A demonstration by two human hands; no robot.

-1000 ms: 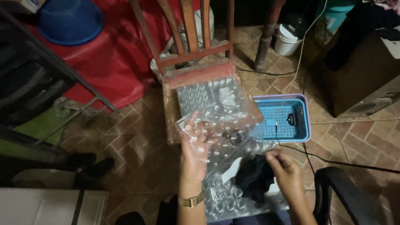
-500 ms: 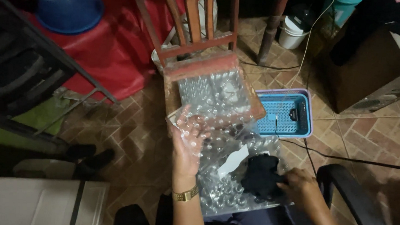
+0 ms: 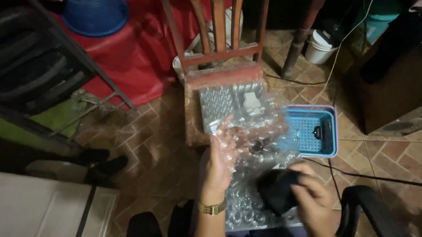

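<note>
My left hand (image 3: 221,161), with a gold watch on the wrist, lifts one edge of a clear bubble wrap sheet (image 3: 255,134) that drapes over my lap. My right hand (image 3: 314,199) grips a black object (image 3: 276,190) and presses it against the wrap low at the right. More bubble wrap (image 3: 226,102) lies on the seat of a wooden chair (image 3: 213,71) just ahead of my hands.
A blue plastic basket (image 3: 317,132) holding a small dark item sits on the brick floor at the right. A cable (image 3: 384,178) runs past it. A black chair arm (image 3: 377,216) is at lower right. Red sheet (image 3: 133,49), blue basin (image 3: 95,9), white bucket (image 3: 321,47) behind.
My right hand has brought the black object up onto the bubble wrap. My left hand has raised the sheet's edge higher and the view has shifted closer to the chair.
</note>
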